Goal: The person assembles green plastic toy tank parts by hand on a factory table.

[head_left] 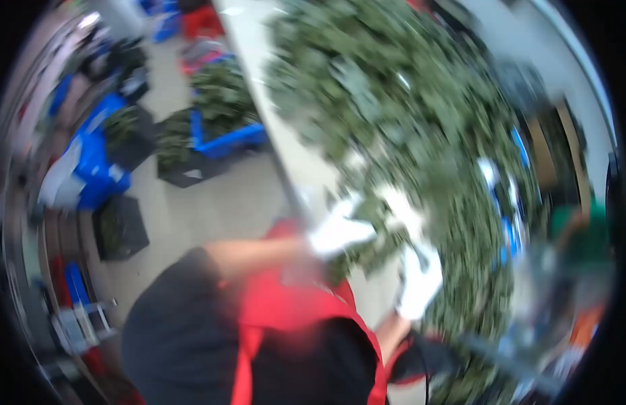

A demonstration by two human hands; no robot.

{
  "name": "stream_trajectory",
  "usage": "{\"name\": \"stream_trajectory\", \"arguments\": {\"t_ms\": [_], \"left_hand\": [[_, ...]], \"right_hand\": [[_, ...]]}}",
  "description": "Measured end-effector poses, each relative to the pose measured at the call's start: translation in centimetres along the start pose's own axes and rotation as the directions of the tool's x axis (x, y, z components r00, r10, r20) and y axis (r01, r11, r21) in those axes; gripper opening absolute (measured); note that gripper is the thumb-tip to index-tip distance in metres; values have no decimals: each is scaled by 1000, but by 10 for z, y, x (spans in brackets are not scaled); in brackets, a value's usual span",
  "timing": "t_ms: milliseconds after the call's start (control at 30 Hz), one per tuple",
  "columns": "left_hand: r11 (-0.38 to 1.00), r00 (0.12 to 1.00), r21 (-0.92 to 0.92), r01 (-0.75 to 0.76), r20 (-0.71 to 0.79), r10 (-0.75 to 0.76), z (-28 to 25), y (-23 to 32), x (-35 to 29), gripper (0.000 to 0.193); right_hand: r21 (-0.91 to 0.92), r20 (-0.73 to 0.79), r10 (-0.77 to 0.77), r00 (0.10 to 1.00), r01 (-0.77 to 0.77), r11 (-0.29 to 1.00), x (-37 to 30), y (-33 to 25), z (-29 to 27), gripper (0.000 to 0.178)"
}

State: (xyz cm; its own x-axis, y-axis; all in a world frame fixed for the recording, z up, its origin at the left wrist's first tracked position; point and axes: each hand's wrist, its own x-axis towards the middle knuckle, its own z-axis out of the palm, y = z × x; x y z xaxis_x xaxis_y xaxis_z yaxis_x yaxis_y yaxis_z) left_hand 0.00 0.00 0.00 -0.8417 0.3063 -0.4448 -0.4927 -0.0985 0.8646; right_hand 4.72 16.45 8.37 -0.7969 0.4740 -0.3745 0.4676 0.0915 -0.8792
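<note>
White gloves cover both of my hands. My left hand is curled around a small bunch of leafy green sprigs above the near part of the table. At the right end of that bunch is my right hand, its fingertips close to the leaves. Blur hides whether those fingers grip anything. A large heap of leafy green branches covers the table beyond my hands and runs down their right side.
The white table has its long edge to my left. Beyond it on the floor stand a blue-rimmed crate of greens, dark bins and blue bags. A cardboard piece and a green container are at far right.
</note>
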Motion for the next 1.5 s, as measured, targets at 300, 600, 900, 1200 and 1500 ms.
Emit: {"name": "stream_trajectory", "arguments": {"t_ms": [300,600,900,1200,1500], "left_hand": [[992,935,-111,55,354,-12,32,24,108,47],[963,922,164,-213,360,143,56,29,107,38],[963,879,194,-187,472,75,53,15,116,53],[984,882,111,-136,466,69,50,9,122,54],[949,782,199,245,537,-315,21,-8,145,55]], "right_hand": [[27,-354,-218,910,243,970,85,57,36,12],[-453,-486,-562,669,357,817,93,45,38,14],[-339,-553,-442,706,294,894,92,47,46,13],[-62,-558,-189,808,187,980,99,54,40,16],[-424,-661,-81,746,-282,861,244,196,-39,43]]}}
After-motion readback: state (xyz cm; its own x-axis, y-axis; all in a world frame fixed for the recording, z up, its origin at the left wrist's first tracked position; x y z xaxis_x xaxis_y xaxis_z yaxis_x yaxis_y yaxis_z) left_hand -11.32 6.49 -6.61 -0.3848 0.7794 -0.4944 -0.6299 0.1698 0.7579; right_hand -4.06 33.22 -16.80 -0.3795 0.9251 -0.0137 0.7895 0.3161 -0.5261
